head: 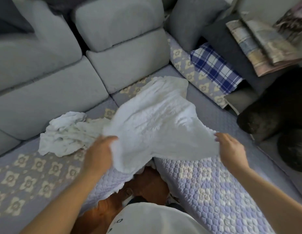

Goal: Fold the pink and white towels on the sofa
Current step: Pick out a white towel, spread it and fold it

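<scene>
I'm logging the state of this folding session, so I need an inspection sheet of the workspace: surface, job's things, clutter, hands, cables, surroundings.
Surface: sofa seat under a quilted floral cover, with a gap at the front edge.
Job's things: white towel spread and lifted at its near edge; crumpled towel lying to its left, pale, colour hard to tell.
Clutter: plaid cloth and a folded stack at far right; dark bundle below them.
Hands: left hand grips the white towel's near left edge; right hand holds its near right corner.
Cables: nothing seen.
Surroundings: grey back cushions behind the seat.
</scene>
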Demonstrator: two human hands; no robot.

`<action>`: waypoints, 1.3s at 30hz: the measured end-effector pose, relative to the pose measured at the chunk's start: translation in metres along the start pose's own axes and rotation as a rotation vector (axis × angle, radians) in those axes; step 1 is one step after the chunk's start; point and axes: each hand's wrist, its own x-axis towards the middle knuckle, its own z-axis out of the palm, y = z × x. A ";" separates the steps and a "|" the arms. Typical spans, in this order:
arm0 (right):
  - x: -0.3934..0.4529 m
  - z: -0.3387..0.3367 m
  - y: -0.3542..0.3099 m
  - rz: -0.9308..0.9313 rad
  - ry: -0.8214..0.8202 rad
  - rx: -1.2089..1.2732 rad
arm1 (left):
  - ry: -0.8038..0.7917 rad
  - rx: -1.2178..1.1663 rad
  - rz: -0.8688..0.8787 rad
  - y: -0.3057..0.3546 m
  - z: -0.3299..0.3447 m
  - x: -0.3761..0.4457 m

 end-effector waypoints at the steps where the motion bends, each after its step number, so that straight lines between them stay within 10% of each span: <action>1: 0.002 -0.002 -0.024 -0.106 0.026 0.054 | -0.045 -0.001 0.121 0.027 0.012 -0.003; 5: 0.002 -0.005 -0.135 -0.456 0.033 0.266 | -0.139 0.069 0.332 0.130 0.055 -0.019; 10: 0.000 0.012 -0.184 -0.448 -0.075 0.331 | -0.223 0.011 0.094 0.135 0.078 -0.009; 14: -0.003 0.018 -0.173 -0.012 -0.184 0.779 | -0.157 -0.028 0.257 0.113 0.074 -0.005; 18: -0.018 0.026 -0.150 0.963 -0.066 1.228 | -0.120 -0.134 0.232 0.110 0.066 -0.006; 21: -0.043 0.040 -0.129 1.421 -0.391 1.744 | -0.078 -0.100 0.283 0.112 0.058 -0.009; 24: -0.062 0.057 -0.129 1.395 -0.656 2.188 | -0.065 -0.034 0.347 0.109 0.051 -0.013; 39: -0.070 0.117 -0.139 1.805 -0.683 2.078 | 0.039 0.203 0.509 0.113 0.009 -0.006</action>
